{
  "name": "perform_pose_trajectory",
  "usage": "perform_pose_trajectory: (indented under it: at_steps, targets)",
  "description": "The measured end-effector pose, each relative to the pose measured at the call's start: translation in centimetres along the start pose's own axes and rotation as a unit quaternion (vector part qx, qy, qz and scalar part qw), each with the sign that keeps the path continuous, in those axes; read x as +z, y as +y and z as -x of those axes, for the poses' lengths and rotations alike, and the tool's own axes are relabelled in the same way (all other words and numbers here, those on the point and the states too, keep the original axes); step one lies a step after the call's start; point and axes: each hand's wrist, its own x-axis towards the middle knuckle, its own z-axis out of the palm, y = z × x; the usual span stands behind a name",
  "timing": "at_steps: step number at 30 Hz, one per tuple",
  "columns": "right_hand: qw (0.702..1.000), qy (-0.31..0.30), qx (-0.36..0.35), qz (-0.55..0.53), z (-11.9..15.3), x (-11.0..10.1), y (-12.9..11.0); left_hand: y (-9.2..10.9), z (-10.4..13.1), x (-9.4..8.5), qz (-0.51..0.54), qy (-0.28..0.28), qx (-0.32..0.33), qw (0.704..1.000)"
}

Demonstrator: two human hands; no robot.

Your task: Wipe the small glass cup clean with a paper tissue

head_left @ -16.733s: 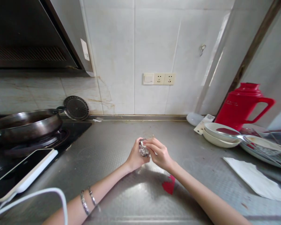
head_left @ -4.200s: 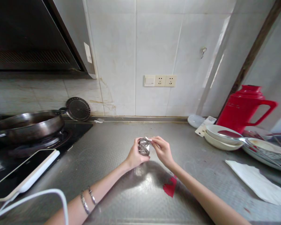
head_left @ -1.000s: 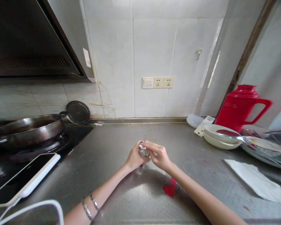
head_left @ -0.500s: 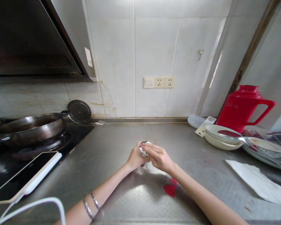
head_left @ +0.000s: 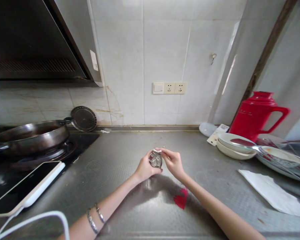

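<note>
Above the middle of the steel counter, my left hand [head_left: 145, 169] is closed around the side of a small round metallic object [head_left: 155, 160]. Its dark grey face, with raised or engraved lines, is turned toward me; its exact kind I cannot make out. My right hand [head_left: 173, 162] pinches a small white tissue [head_left: 158, 151] at the object's upper right rim. Part of the tissue is hidden by the fingers. Below my right wrist, a red cut piece [head_left: 181, 199] with a jagged edge lies flat on the counter.
At left, a metal pan [head_left: 32, 137] sits on the stove, with a corded white device [head_left: 40, 188] in front. At right are a red thermos [head_left: 252, 115], stacked bowls [head_left: 235, 152], a plate [head_left: 270, 163] and a white paper sheet [head_left: 270, 190]. A round dark lid [head_left: 83, 119] leans on the wall.
My right hand has drawn back from the object's face to its upper rim with the tissue. The patterned face, covered before, now shows. The view has shifted slightly.
</note>
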Motion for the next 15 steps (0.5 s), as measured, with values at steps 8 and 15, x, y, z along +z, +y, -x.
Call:
perform_pose_trajectory:
  at_steps: [8, 15]
  targets:
    - [0.981, -0.051, -0.18, 0.05, 0.13, -0.34, -0.88, -0.16, -0.33, -0.08, 0.016, 0.028, 0.002, 0.999]
    - [0.995, 0.024, -0.077, 0.05, 0.02, -0.28, -0.31, -0.14, -0.19, -0.18, 0.037, 0.011, -0.007, 0.999]
